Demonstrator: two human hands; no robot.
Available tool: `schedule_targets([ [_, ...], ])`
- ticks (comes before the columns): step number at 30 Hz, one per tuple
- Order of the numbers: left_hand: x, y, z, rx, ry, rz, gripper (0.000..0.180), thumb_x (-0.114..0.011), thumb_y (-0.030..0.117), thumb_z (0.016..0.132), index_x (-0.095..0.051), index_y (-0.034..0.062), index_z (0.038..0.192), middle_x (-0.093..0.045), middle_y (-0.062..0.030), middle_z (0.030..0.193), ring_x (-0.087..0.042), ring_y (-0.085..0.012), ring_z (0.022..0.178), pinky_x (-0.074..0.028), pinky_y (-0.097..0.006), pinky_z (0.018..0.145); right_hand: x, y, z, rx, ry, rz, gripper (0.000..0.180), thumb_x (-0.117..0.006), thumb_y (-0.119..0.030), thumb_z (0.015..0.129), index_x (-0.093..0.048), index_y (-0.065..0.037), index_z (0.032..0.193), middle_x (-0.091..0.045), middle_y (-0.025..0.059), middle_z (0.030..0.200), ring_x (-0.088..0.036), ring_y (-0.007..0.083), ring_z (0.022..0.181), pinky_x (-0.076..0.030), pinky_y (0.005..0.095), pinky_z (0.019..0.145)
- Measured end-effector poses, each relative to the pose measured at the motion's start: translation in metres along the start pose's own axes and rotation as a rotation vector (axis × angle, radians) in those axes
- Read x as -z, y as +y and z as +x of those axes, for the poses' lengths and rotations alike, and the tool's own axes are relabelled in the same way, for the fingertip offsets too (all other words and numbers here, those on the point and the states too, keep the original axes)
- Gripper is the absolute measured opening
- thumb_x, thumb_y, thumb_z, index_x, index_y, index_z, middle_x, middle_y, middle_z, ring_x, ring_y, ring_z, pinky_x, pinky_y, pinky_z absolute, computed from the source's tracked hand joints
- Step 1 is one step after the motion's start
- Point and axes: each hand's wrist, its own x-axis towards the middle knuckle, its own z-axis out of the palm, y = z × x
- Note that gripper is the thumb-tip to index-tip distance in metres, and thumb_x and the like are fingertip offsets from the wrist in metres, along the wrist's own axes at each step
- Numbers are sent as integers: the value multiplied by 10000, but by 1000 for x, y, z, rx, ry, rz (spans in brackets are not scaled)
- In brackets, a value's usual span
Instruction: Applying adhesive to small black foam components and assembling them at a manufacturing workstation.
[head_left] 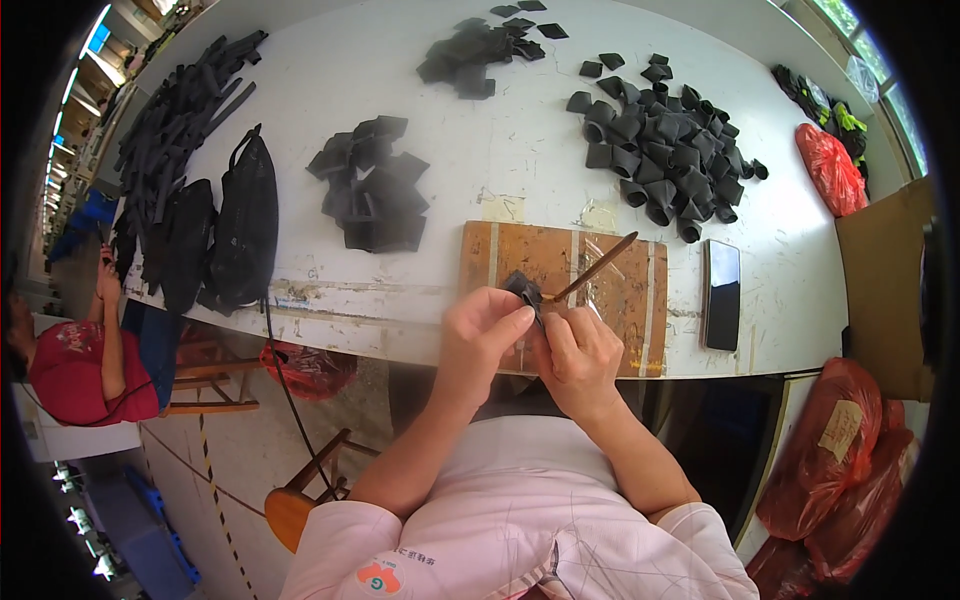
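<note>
My left hand point(482, 328) is closed, with thumb and fingers pinching a small black fabric piece point(520, 284). Close against it, my right hand point(580, 352) is closed too, its fingertips touching the same piece. A thin brown stick-like tool point(603, 264) slants up to the right out of my right hand; its lower end is hidden by the fingers. Both hands are over the front edge of a worn brown board point(635, 325) with pale tape strips. At the back right lies a heap of black folded fabric loops point(665, 150).
Flat black pieces point(385, 200) lie left of the board, more point(470, 60) behind. Black strips point(185, 120) and a black bag point(245, 220) fill the left side. A phone point(721, 295) sits right of the board. Red bags point(825, 450) and a stool point(295, 515) flank me; a co-worker point(90, 370) sits left.
</note>
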Motion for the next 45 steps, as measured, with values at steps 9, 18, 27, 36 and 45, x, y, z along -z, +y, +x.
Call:
schedule_targets([
  [9, 5, -7, 1, 53, 34, 3, 65, -597, 84, 762, -583, 24, 784, -565, -3, 642, -509, -49, 537, -395, -166, 478, -1, 3, -9, 104, -94, -143, 133, -576, -93, 592, -495, -63, 693, -463, 41, 681, -492, 171, 594, -404, 278, 481],
  [18, 7, -7, -2, -96, -17, 137, 53, -567, 41, 789, -558, -11, 797, -567, -10, 686, -516, -59, 610, -416, -191, 544, 21, -4, 5, -303, -256, 445, 183, -637, -103, 714, -564, -18, 858, -536, 77, 783, -550, 218, 689, -450, 299, 554],
  [27, -15, -28, -5, -771, 315, 660, 67, -571, -27, 742, -554, -1, 801, -605, -51, 688, -542, -72, 529, -431, -206, 467, 4, -4, 1, -87, 16, 224, 165, -594, 38, 647, -555, -13, 799, -515, 103, 740, -532, 252, 583, -431, 333, 492],
  [36, -8, 4, -7, 149, -353, -481, 136, -552, -36, 736, -505, 3, 858, -523, -32, 718, -429, -24, 514, -333, -164, 415, 23, 11, 1, -846, -88, 1205, 54, -609, -25, 753, -575, -1, 720, -494, -46, 618, -417, 46, 532, -324, 196, 444],
  [45, -42, 14, -1, -466, -29, -15, 154, -474, -102, 743, -505, -18, 868, -565, -55, 759, -459, -31, 475, -373, -165, 411, 54, 20, 31, -955, -275, 1702, 162, -583, -131, 817, -534, -38, 693, -436, -49, 617, -349, 38, 544, -258, 183, 448],
])
